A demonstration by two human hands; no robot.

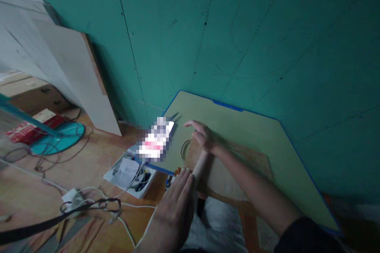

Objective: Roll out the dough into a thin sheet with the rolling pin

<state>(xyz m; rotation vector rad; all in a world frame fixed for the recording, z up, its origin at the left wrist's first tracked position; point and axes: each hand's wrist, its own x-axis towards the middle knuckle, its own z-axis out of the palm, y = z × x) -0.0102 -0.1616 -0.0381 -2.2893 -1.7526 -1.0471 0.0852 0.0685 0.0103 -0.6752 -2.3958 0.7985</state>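
Observation:
A pale, stick-like piece (201, 166) slants between my two hands, over the near left edge of a brown wooden board (237, 170). My left hand (178, 197) lies along its lower part, fingers straight and side by side. At the upper end, my right hand (204, 136) rests its heel near the piece, with fingers stretched out and apart. Whether either palm presses on it is hidden. Left of the board, a thin metal loop (181, 151) shows on the table. What the piece is made of, I cannot tell.
A lit phone (156, 140) and a dark pointed blade (174, 116) are on the blue-rimmed folding table (285, 158). Below left stand a white box (145, 187) of small items and a power strip (73, 197) with cables. A green wall (237, 39) rises behind.

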